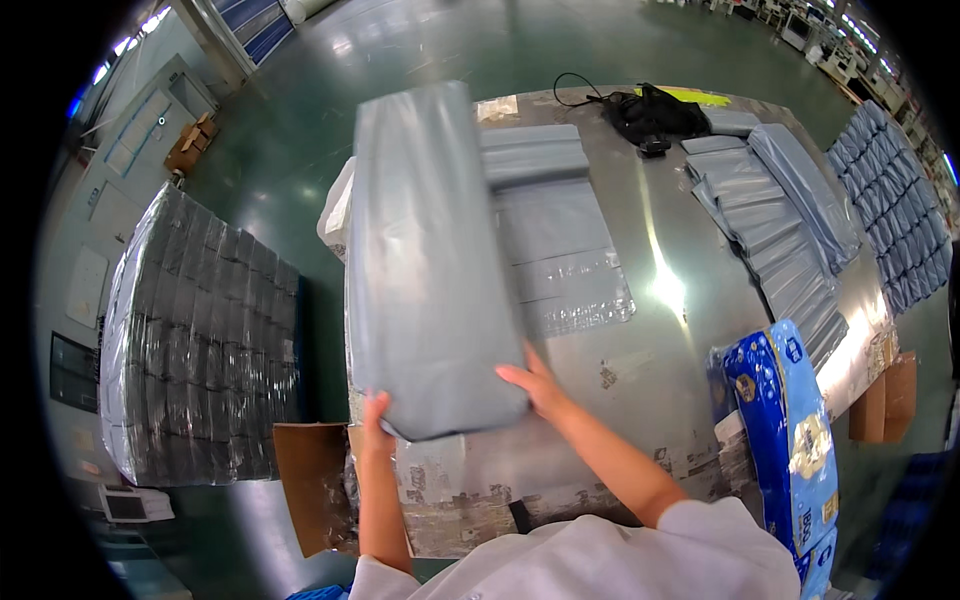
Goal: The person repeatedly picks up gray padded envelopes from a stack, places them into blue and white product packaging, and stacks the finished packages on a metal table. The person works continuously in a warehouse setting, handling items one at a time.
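Note:
A long, flat bundle of folded grey plastic (430, 250) is raised over the left side of the metal-topped table, its far end blurred. My left hand (378, 418) grips its near left corner, the thumb showing against the edge. At the near right corner is my right hand (540, 385), thumb apart and the other fingers mostly hidden by the bundle's edge. Beside and partly behind the bundle, more folded grey plastic (560, 235) lies on the table, with a clear shiny wrapper over its near part.
On the table's right lie more grey plastic bundles (765, 225). A black bag with a cable (655, 115) sits at the far edge. Blue printed packaging (785, 430) stands near right. Wrapped stacks (200, 340) rise at left, by an open cardboard box (305, 480).

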Available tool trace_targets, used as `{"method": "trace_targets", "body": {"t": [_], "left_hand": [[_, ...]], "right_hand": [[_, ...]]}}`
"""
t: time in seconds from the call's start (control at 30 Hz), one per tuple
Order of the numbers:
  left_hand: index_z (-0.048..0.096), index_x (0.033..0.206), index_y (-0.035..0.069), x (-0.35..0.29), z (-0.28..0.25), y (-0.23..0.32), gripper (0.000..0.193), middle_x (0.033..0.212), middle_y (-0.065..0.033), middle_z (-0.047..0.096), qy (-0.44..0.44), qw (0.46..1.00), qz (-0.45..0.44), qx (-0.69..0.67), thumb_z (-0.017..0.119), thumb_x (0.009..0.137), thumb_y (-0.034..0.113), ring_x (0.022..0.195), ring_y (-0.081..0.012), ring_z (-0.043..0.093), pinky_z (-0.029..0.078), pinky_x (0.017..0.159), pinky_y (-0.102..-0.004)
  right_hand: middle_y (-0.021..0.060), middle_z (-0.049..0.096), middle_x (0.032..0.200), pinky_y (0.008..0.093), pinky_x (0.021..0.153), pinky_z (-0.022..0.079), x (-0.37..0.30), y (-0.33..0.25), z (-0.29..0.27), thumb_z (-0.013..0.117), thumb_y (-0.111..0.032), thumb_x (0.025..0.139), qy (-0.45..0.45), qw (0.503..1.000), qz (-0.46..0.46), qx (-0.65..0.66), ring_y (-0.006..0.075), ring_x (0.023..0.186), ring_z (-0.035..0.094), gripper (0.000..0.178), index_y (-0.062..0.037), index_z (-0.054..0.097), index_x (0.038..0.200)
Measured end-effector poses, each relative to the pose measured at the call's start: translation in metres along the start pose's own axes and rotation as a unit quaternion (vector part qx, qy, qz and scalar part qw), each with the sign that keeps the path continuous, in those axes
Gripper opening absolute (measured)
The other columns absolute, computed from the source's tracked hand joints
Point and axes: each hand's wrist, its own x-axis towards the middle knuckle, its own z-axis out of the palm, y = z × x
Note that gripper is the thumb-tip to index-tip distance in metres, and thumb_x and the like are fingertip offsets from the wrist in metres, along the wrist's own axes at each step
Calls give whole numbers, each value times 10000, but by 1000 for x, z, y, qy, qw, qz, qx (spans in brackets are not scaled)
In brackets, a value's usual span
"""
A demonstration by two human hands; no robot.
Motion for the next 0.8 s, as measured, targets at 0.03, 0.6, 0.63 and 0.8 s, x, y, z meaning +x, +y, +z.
{"method": "trace_targets", "body": {"t": [0.03, 0.6, 0.63, 0.8], "left_hand": [[411, 1191, 17, 14, -21, 14, 582, 1099, -111, 511, 42, 999, 2, -6, 596, 710, 287, 1019, -232, 493, 395, 881, -356], [408, 1152, -36, -28, -170, -129, 304, 1132, -142, 454, 304, 896, 210, 245, 401, 865, 63, 1036, -200, 427, 348, 873, -277], [417, 1138, -26, -42, -156, -162, 292, 1103, -128, 459, 262, 896, 208, 292, 411, 864, 78, 1016, -196, 431, 351, 867, -282], [437, 1136, 12, -98, 8, -266, 315, 1083, -113, 467, 0, 946, 45, 322, 461, 839, 115, 947, -209, 471, 377, 835, -301]], "right_hand": [[132, 340, 1298, 316, 966, 290, 24, 5, 21, 633, -186, 734, -13, 999, -40, 4, 205, 1180, 348, 810, 15, 136, 1341], [198, 488, 1142, 484, 923, 273, -352, -141, -402, 412, -510, 779, 673, 264, -19, -691, 359, 1099, 406, 620, -19, 482, 1153], [207, 513, 1115, 496, 906, 288, -403, -151, -417, 383, -552, 780, 699, 209, 88, -678, 372, 1075, 432, 662, -6, 504, 1134], [233, 536, 1084, 506, 905, 297, -437, -144, -397, 280, -666, 767, 630, 318, 334, -625, 412, 1063, 446, 789, 17, 583, 1020]]}}
